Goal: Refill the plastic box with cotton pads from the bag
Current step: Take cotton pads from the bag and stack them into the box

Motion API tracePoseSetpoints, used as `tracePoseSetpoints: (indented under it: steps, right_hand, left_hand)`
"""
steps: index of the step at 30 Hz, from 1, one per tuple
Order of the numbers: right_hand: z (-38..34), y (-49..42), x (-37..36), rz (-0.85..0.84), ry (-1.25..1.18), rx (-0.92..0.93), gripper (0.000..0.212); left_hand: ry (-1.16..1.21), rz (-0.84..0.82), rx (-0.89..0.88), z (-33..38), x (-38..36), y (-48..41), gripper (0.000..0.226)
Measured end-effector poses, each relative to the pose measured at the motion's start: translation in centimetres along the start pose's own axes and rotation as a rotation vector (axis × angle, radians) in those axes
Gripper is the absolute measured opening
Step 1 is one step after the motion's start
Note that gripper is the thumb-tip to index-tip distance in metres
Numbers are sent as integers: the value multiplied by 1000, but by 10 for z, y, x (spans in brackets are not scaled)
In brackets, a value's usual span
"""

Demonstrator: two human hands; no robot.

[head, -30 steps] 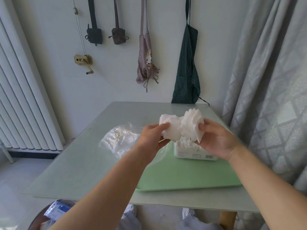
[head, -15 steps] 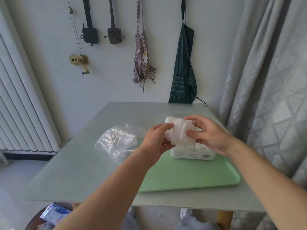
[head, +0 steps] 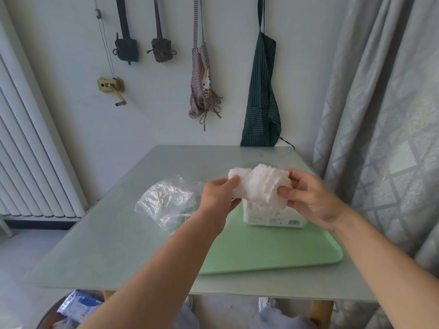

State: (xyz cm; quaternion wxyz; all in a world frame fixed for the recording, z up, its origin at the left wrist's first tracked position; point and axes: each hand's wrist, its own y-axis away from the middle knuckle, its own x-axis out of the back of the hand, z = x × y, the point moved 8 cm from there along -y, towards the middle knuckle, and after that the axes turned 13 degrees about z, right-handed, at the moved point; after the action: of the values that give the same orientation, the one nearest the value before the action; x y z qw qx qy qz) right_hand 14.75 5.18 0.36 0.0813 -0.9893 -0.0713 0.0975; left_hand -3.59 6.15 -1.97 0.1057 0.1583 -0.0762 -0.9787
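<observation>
Both hands grip one fanned stack of cotton pads [head: 261, 186] just above the plastic box [head: 273, 216]: the left hand [head: 219, 195] pinches its left end, the right hand [head: 306, 195] its right. The box, at the far edge of the green tray [head: 273, 252], already shows pads inside. The bag [head: 166, 203] lies slack on the table [head: 107, 245] left of the tray and looks nearly empty, so probably only this stack remains.

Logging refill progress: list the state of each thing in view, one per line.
Plastic box: open, on the tray, pads inside.
Cotton pads: held over the box by both hands.
Left hand: grips their left end.
Right hand: pinches their right end.
Plastic bag: crumpled on the table.
</observation>
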Motion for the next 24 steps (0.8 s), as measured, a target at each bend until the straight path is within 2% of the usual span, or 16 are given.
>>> tracePoseSetpoints:
  steps: [3, 5, 12, 17, 21, 24]
  right_hand:
    - [-2, 2, -2, -38, -69, -74, 81]
    - [-2, 1, -3, -49, -49, -92, 85]
    - [-2, -12, 5, 0, 91, -111, 48]
    - [3, -26, 12, 56, 138, -136, 50]
    - [7, -34, 17, 90, 167, -141, 39]
    - [5, -43, 24, 120, 215, -130, 43]
  left_hand:
    - [-107, -15, -100, 1, -3, 0, 16]
    - [-125, -59, -128, -1, -10, 3, 13]
    - [-160, -155, -153, 0, -22, 10, 14]
    - [-170, -180, -34, -4, -29, 0, 32]
    - [-338, -316, -165, -3, -42, -3, 43]
    - [-265, -315, -119, -5, -48, -15, 39]
